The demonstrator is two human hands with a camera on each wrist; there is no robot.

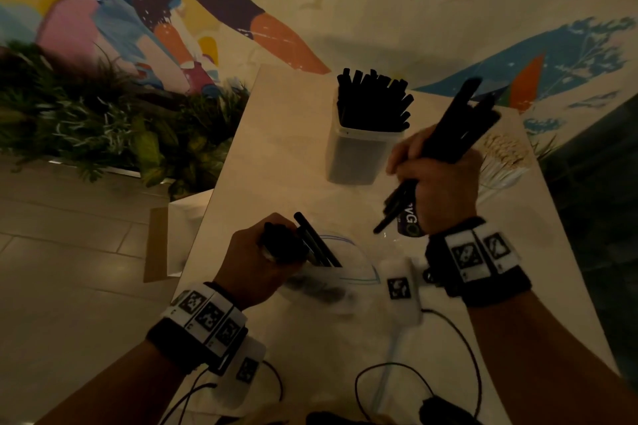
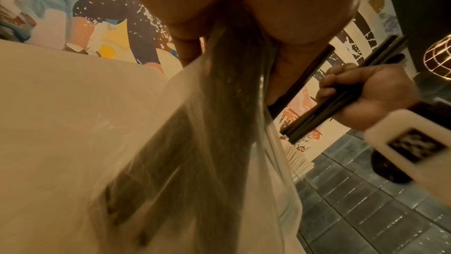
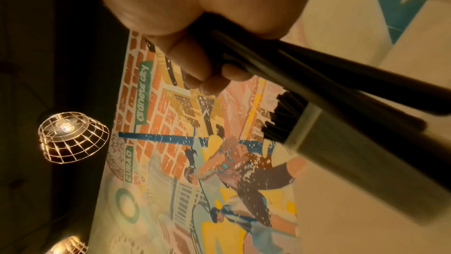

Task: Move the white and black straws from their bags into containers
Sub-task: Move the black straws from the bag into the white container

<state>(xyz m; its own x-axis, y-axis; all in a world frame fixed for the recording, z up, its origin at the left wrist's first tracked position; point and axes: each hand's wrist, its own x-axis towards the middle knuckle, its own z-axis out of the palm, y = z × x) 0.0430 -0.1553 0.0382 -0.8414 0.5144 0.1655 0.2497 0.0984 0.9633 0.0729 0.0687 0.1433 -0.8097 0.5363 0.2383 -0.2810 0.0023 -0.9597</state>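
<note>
My right hand (image 1: 436,171) grips a bundle of black straws (image 1: 459,124) in the air, just right of the clear container (image 1: 359,155) that stands full of black straws (image 1: 374,102). In the right wrist view the bundle (image 3: 317,73) slants out of my fist toward the container (image 3: 366,163). My left hand (image 1: 262,252) holds the clear plastic bag (image 1: 331,279) with black straws (image 1: 317,243) sticking out of its mouth, near the table's front left. In the left wrist view the bag (image 2: 207,152) hangs down from my palm. A bunch of white straws (image 1: 505,157) lies at the right edge.
The white table (image 1: 276,155) stands against a painted mural wall. Plants (image 1: 86,121) fill the left side below the table edge. Cables (image 1: 448,355) and a white sensor block (image 1: 400,290) lie on the table near me. A wire lamp (image 3: 73,138) hangs overhead.
</note>
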